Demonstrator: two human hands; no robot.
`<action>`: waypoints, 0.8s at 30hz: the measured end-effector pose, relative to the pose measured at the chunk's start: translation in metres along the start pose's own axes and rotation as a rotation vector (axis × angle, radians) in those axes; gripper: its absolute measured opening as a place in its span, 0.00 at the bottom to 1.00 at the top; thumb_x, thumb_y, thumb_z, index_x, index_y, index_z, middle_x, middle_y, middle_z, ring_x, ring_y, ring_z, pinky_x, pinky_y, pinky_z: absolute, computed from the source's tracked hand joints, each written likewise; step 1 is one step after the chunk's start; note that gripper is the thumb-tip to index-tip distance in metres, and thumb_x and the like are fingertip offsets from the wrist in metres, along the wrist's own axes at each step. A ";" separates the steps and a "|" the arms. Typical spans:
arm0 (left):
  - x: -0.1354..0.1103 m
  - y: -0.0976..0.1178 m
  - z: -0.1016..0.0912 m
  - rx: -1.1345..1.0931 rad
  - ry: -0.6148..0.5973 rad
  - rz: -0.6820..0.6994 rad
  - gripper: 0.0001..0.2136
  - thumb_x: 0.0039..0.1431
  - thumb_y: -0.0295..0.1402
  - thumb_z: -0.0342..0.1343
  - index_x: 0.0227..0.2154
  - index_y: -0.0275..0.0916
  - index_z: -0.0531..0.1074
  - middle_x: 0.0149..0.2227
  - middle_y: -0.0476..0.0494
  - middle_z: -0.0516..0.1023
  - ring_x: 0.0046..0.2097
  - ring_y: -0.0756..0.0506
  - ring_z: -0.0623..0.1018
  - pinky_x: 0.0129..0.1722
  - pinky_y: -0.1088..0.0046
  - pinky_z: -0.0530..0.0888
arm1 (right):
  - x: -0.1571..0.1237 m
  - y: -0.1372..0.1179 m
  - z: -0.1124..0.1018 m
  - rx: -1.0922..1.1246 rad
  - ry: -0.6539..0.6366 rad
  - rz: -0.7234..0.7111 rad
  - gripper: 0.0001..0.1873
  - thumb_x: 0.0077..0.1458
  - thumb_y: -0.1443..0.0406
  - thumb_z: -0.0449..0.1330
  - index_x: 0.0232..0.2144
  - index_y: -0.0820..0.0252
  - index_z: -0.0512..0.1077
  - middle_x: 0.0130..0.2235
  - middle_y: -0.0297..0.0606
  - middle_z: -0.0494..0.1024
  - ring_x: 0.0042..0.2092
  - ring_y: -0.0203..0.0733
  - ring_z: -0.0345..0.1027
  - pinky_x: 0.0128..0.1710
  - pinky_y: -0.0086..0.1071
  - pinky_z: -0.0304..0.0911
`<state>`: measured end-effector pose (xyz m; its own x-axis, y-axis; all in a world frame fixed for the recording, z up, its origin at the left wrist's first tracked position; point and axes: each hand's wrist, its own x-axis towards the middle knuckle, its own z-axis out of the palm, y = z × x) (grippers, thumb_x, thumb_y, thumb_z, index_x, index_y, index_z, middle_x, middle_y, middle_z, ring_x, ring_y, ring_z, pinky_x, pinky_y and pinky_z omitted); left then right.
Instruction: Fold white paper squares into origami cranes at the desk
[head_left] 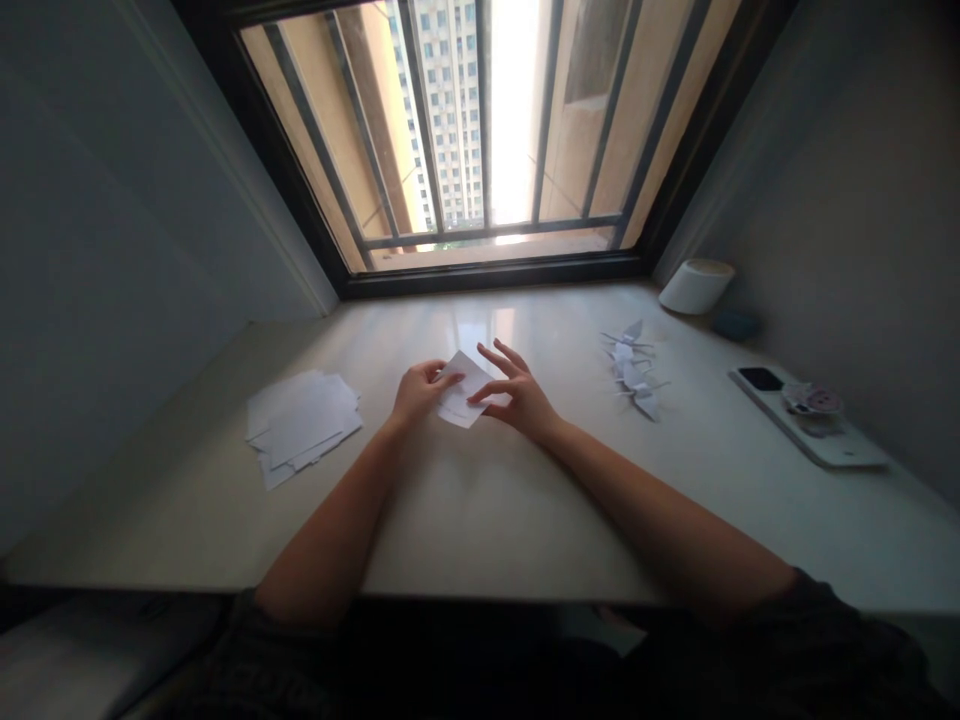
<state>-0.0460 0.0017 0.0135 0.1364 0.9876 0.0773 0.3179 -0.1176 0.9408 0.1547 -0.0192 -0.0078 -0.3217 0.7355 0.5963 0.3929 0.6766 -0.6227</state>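
Observation:
A small square of white paper (466, 397), turned with a corner toward the window, is held between both hands above the pale sill. My left hand (420, 389) grips its left corner, thumb on top. My right hand (520, 392) pinches the right side between thumb and index finger, with the other fingers spread upward. To the left lies a loose stack of white paper sheets (304, 420). Right of my right hand, several folded paper cranes (634, 372) sit close together in a row.
A white phone (847, 455) with a round grip on its back lies at the right. Behind it stand a white cup-like object (697, 285) and a dark bluish item (736, 323) in shadow. A barred window (495, 272) borders the sill's far side.

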 end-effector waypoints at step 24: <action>-0.010 0.004 0.031 -0.396 0.007 0.096 0.27 0.46 0.41 0.67 0.50 0.36 0.73 0.40 0.39 0.82 0.42 0.42 0.80 0.45 0.66 0.74 | 0.001 0.001 0.008 0.408 0.329 0.433 0.19 0.47 0.55 0.66 0.41 0.55 0.78 0.42 0.39 0.81 0.44 0.47 0.74 0.46 0.40 0.68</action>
<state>-0.0169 -0.0119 0.0059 0.1411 0.9749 0.1723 -0.0816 -0.1620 0.9834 0.1479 -0.0175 -0.0126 0.0962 0.9379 0.3332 0.0501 0.3297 -0.9427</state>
